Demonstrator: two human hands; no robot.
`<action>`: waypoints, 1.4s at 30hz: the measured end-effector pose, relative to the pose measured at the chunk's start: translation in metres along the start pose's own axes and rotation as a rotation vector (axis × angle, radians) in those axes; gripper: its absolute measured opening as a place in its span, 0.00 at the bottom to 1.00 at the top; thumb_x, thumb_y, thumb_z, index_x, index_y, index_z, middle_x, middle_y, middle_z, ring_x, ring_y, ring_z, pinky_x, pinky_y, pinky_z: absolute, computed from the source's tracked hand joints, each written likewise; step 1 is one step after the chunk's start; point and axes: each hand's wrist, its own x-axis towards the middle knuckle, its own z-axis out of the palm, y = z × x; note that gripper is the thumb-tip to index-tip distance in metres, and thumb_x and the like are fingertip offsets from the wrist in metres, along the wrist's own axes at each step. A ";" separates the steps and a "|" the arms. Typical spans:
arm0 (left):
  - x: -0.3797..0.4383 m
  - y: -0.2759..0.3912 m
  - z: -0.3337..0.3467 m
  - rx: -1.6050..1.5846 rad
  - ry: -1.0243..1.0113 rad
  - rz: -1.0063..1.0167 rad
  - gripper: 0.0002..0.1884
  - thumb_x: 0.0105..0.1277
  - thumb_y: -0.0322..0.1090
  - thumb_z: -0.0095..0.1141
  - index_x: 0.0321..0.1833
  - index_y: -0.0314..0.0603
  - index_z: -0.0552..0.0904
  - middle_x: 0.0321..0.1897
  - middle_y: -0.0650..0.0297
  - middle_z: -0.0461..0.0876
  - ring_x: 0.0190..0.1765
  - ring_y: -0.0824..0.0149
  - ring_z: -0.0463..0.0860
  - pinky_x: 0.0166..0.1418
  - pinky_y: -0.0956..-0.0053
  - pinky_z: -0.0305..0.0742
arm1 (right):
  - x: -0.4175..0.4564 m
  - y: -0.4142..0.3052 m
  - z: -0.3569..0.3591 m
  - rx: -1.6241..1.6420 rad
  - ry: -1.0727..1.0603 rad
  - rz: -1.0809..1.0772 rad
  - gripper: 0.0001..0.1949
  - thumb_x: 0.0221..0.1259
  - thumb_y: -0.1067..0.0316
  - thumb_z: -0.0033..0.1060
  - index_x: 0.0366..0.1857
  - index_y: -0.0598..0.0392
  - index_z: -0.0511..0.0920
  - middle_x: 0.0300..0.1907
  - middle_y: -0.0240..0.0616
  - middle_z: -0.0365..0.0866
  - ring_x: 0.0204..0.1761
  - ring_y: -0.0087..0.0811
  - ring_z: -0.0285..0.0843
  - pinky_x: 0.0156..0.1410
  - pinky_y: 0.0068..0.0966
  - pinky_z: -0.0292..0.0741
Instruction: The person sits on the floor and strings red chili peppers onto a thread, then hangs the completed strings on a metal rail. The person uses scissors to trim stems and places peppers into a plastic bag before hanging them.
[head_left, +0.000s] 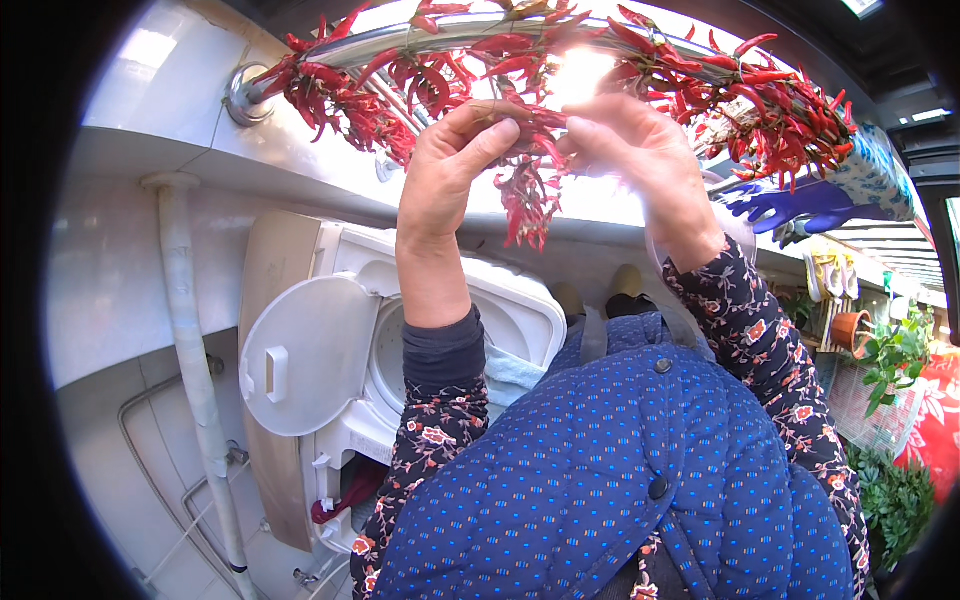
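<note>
Red chili peppers (772, 105) hang in bunches along a metal rail (465, 31) at the top of the view. Just below the rail, my left hand (457, 161) pinches a hanging strand of dried red chilies (529, 199) between thumb and fingers. Thumb and fingers of my right hand (637, 161) close on a red chili at the same strand, a short way to the right. The lower end of the strand dangles between my wrists. Strong glare washes out part of the right hand and the peppers behind it.
Below my left arm stands a white washing machine (517, 292) with its round lid (307, 356) raised. A white pipe (187, 322) runs down the left. At right are purple rubber gloves (817, 202), a terracotta pot (850, 332) and green plants (892, 502).
</note>
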 end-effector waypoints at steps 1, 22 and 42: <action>0.000 -0.001 -0.001 0.014 -0.003 0.016 0.11 0.65 0.31 0.59 0.48 0.36 0.83 0.37 0.62 0.85 0.40 0.73 0.83 0.49 0.78 0.78 | 0.001 0.002 0.001 -0.024 0.023 0.031 0.13 0.64 0.65 0.61 0.47 0.61 0.77 0.36 0.36 0.84 0.38 0.20 0.81 0.41 0.16 0.75; 0.003 -0.003 -0.006 0.027 0.065 0.023 0.10 0.64 0.27 0.58 0.48 0.37 0.82 0.39 0.63 0.85 0.43 0.73 0.83 0.50 0.78 0.76 | -0.017 0.026 -0.017 -0.050 0.038 0.105 0.15 0.65 0.60 0.61 0.47 0.61 0.76 0.33 0.34 0.82 0.33 0.20 0.79 0.38 0.17 0.74; 0.008 -0.015 -0.011 0.225 0.282 0.117 0.10 0.65 0.27 0.60 0.48 0.35 0.81 0.40 0.64 0.84 0.44 0.75 0.80 0.50 0.82 0.73 | -0.008 0.099 -0.040 -0.181 0.133 0.063 0.09 0.62 0.69 0.62 0.41 0.60 0.76 0.36 0.34 0.83 0.40 0.21 0.79 0.49 0.19 0.74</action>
